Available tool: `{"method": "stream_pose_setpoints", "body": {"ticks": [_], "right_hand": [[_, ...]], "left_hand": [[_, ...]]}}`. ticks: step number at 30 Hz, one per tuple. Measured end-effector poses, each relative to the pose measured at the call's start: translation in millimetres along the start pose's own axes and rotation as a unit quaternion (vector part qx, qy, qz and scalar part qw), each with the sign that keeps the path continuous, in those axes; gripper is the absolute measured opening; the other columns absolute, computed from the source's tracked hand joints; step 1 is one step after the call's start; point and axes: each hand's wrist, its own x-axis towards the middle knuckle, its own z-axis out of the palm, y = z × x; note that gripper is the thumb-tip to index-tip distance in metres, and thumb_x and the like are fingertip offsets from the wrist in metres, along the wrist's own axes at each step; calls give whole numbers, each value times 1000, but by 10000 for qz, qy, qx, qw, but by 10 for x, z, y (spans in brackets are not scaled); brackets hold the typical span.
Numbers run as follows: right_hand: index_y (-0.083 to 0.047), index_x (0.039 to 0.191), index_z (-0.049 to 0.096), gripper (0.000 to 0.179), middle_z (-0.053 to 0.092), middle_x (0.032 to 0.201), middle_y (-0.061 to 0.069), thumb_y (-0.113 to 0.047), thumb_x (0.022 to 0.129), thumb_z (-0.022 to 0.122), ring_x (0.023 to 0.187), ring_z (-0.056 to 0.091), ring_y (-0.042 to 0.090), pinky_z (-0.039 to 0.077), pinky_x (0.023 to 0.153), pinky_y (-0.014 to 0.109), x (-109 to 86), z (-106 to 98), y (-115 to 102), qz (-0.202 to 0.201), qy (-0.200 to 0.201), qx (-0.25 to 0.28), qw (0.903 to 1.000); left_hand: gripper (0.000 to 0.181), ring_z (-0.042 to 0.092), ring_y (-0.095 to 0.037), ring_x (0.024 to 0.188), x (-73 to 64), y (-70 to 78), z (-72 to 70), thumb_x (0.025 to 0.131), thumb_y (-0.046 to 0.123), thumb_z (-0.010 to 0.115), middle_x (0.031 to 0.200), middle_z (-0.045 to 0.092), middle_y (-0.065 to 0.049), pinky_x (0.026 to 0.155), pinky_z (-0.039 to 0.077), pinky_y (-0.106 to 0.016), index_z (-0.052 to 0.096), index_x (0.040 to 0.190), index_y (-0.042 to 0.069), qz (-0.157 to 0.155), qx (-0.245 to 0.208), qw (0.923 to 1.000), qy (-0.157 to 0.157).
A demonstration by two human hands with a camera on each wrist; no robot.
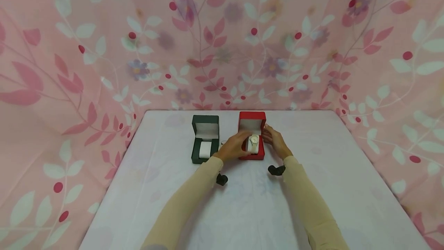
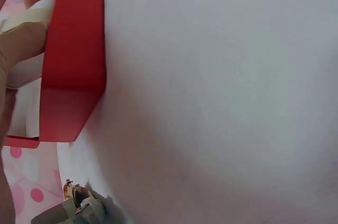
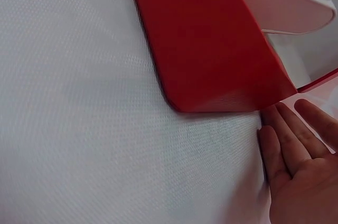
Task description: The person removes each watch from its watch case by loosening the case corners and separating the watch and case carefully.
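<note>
A red watch box (image 1: pixel 252 156) stands with its lid up on the table. Inside it, a pale-strapped watch (image 1: pixel 254 140) wraps a white cushion (image 1: pixel 253 150). My left hand (image 1: pixel 233 146) reaches in from the left and grips the cushion, its thumb (image 2: pixel 25 42) on the pale strap in the left wrist view. On the box's right side, my right hand (image 1: pixel 275 141) has its fingers (image 3: pixel 289 137) extended close to the red wall. To the left stands a green watch box (image 1: pixel 196 157), lid up, with a bare white cushion (image 1: pixel 205 149).
A small object with gold and grey parts (image 2: pixel 82 205) lies on the white-covered table (image 1: pixel 236 211), largely hidden behind my left hand in the head view. Pink floral cloth (image 1: pixel 222 41) hangs behind the table and along both sides.
</note>
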Motion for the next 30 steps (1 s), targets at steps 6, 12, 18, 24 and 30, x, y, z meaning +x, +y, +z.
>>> {"method": "stream_pose_setpoints", "body": {"ticks": [6, 12, 18, 24, 30], "right_hand": [[7, 149, 29, 70, 34, 150, 25, -45, 103, 41, 137, 36, 35, 28, 114, 48, 36, -37, 4, 107, -146, 72, 9998], [3, 148, 35, 75, 41, 148, 21, -54, 99, 44, 134, 42, 31, 33, 111, 45, 28, -27, 17, 34, -36, -188, 9998], [0, 148, 36, 76, 43, 147, 19, -56, 98, 45, 133, 44, 30, 34, 111, 43, 17, 1, -11, 91, 47, -164, 9998], [2, 146, 38, 74, 46, 142, 23, -53, 97, 50, 130, 46, 33, 36, 109, 45, -43, 64, -46, -15, 284, -485, 9984], [3, 139, 46, 72, 47, 141, 20, -55, 96, 51, 130, 47, 33, 36, 110, 44, -63, 100, 17, -278, 450, -1019, 9934]], "left_hand": [[72, 48, -21, 127, -12, 8, 4, 77, 25, 85, 135, 50, -13, 108, 35, -25, 50, 136, 0, 1278, 998, 9857, 456], [75, 45, -19, 128, -24, 76, -25, 77, 23, 85, 137, 49, -11, 109, 32, -23, 48, 139, 1, 1371, 1114, 9811, 788], [75, 52, -14, 120, 20, 88, -89, 74, 28, 87, 132, 53, -7, 102, 42, -25, 51, 136, 4, 277, -739, 9910, 1081], [73, 57, -16, 115, 0, 70, -118, 71, 32, 89, 129, 58, -4, 95, 51, -35, 58, 133, 9, -612, -1957, 9740, 963], [70, 56, -26, 118, -63, 53, -106, 72, 34, 88, 130, 59, -1, 95, 50, -40, 60, 133, 15, -1186, -2749, 9506, 819]]}}
